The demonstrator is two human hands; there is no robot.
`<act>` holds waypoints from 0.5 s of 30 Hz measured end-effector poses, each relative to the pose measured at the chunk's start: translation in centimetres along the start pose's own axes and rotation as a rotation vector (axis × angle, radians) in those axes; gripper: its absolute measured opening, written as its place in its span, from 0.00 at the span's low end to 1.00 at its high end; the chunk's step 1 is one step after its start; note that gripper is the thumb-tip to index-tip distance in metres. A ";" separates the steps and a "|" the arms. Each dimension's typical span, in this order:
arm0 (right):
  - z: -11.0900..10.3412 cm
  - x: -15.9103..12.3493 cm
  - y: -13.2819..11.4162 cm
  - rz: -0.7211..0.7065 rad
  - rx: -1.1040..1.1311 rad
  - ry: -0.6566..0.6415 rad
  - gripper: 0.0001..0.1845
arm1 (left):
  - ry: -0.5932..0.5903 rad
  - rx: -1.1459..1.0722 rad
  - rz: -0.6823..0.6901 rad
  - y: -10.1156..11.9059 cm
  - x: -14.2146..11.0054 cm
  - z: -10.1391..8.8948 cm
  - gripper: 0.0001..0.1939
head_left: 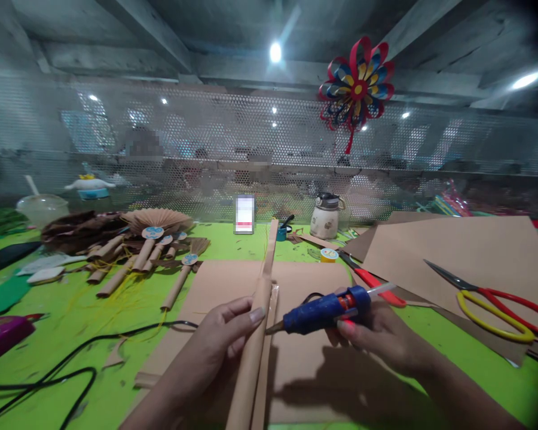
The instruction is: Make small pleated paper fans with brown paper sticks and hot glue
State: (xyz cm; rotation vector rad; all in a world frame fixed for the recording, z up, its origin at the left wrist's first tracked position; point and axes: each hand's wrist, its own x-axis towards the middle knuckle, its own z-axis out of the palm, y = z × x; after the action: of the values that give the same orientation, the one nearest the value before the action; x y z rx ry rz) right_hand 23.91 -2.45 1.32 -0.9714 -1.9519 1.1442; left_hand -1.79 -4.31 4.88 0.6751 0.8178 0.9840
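My left hand point(226, 337) is closed around a long rolled brown paper tube point(256, 334) that lies lengthwise on a brown paper sheet point(305, 358), thumb pressing its side. My right hand point(376, 337) grips a blue hot glue gun point(327, 310), its metal nozzle touching the seam of the tube beside my left thumb. A clear glue stick pokes out of the gun's back end.
Finished brown paper fans with rolled handles point(147, 245) lie at the left. Red-and-yellow scissors point(493, 301) rest on brown card at right, red-handled scissors point(367, 278) behind the gun. A black cable point(72, 364) crosses the green table. A jar point(325, 218) and perforated screen stand behind.
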 end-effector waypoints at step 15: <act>0.2 -0.6 -0.6 0.047 -0.075 -0.003 0.19 | 0.011 0.051 0.041 -0.3 0.6 -0.6 0.08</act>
State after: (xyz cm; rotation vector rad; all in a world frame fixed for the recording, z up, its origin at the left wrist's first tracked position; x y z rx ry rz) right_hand 23.91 -3.25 1.68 -1.0610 -1.9965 1.1053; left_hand -1.94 -3.82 4.18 0.7329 0.8437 1.0073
